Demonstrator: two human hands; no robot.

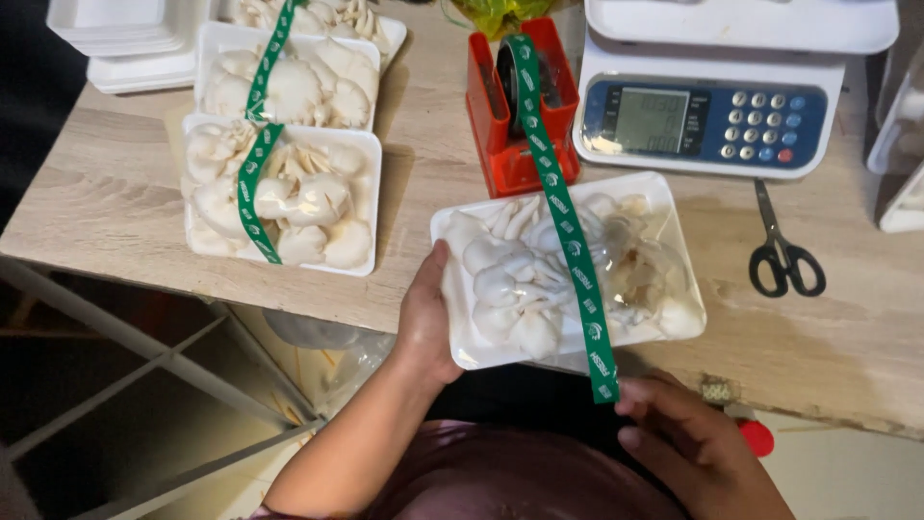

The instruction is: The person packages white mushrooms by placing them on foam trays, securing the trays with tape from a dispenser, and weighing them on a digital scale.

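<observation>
My left hand [425,320] grips the near-left edge of a white foam tray [664,202] filled with white oyster mushrooms under clear film. A green printed tape [563,217] runs from the red tape dispenser [510,144] across the tray's top and down past its near edge. My right hand [688,429] pinches the tape's free end just below the tray, at the table's front edge.
Several taped mushroom trays [361,207] lie at the left, with empty white trays [125,39] stacked behind. A digital scale [707,120] stands at the back right; black scissors [784,255] lie beside it. The wooden table's [115,193] front edge runs under my hands.
</observation>
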